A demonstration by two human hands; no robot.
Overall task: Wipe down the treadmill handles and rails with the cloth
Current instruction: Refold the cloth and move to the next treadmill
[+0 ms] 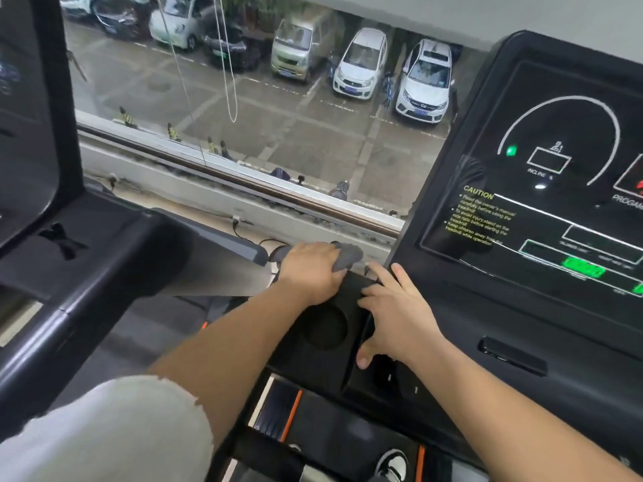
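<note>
A grey cloth [349, 256] is bunched at the far left corner of the treadmill's black console tray [306, 356]. My left hand [311, 273] lies over the cloth with fingers curled around it and presses it onto the tray's far edge. My right hand [393, 311] rests flat with spread fingers on the tray, right of the round cup holder [325, 327], thumb hanging over the ridge. The treadmill's display panel [542, 189] rises to the right, lit with green and white markings. Handles and side rails are mostly out of view.
A second treadmill's console [31, 140] and its dark grey arm [114, 259] stand to the left. A window ledge [222, 189] with cables runs behind, with a car park below. The belt deck with orange trim [292, 412] lies underneath. A shoe [393, 462] shows at the bottom.
</note>
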